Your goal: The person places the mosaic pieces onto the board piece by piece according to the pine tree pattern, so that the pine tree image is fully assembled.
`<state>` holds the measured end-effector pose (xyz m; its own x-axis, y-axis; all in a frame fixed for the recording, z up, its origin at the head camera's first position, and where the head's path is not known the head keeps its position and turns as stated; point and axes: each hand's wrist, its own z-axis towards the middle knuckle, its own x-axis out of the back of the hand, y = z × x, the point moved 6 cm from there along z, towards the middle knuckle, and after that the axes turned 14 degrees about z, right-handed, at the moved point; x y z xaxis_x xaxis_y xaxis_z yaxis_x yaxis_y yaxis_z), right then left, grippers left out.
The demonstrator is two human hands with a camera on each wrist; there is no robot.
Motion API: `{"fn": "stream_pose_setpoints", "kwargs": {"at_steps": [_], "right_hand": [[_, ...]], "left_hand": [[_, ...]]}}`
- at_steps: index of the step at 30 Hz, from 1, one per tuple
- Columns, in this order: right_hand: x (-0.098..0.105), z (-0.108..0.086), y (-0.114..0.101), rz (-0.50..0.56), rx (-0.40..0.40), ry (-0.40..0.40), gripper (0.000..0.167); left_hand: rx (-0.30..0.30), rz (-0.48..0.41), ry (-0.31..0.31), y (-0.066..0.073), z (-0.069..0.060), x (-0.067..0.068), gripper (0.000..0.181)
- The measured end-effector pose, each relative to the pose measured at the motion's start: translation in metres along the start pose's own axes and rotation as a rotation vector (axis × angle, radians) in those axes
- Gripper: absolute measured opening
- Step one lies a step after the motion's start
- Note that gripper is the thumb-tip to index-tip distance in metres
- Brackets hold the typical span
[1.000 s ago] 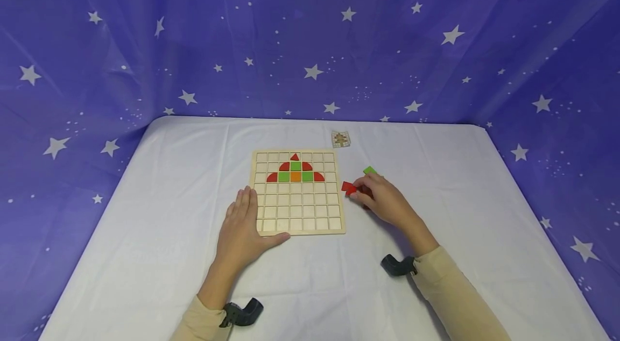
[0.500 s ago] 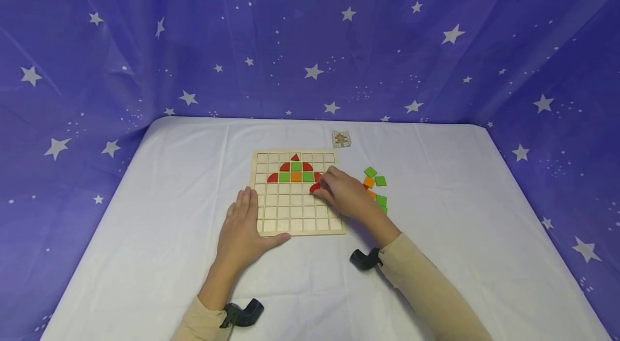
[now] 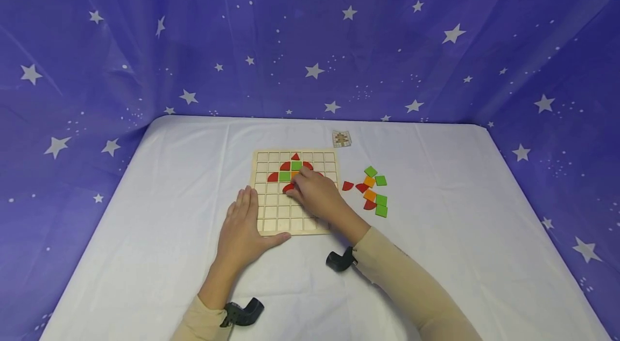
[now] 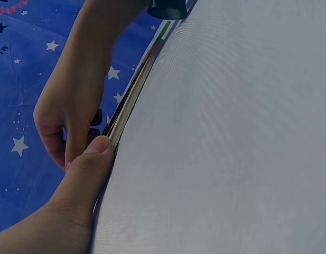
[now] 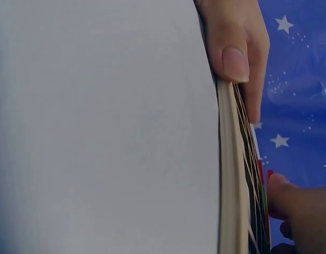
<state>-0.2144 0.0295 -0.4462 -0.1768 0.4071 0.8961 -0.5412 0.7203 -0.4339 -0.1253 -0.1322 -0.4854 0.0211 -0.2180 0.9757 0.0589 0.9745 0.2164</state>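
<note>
A square wooden grid board [image 3: 269,212] lies on the table with red, green and orange tiles set in its upper rows. With fingers straight, my left hand [image 3: 239,231] rests against the board's left edge, its thumb along the near edge. Over the middle of the board, my right hand [image 3: 317,193] pinches a red rounded tile [image 3: 288,188] between thumb and fingertips. That hand hides some of the placed tiles. In the right wrist view the red tile [image 5: 270,173] shows at the fingertips, just above the board.
Right of the board lie loose tiles: red quarter-circles [image 3: 347,186], orange squares [image 3: 370,182] and several green squares [image 3: 381,180]. A small pattern card [image 3: 341,139] sits beyond the board's far right corner. A starry blue curtain [image 3: 271,40] surrounds the white-covered table [image 3: 194,169].
My right hand has moved left from the loose tiles onto the middle of the board, carrying the red tile. One red piece is left beside the pile. My left hand stays put.
</note>
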Motion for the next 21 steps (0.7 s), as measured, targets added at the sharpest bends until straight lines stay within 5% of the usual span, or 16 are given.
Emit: {"fn": "stream_pose_setpoints", "kwargs": {"at_steps": [21], "right_hand": [[-0.0048, 0.0045, -0.0081, 0.037, 0.047, 0.041, 0.03]], "left_hand": [[-0.006, -0.001, 0.008, 0.0002, 0.0001, 0.0008, 0.137]]}}
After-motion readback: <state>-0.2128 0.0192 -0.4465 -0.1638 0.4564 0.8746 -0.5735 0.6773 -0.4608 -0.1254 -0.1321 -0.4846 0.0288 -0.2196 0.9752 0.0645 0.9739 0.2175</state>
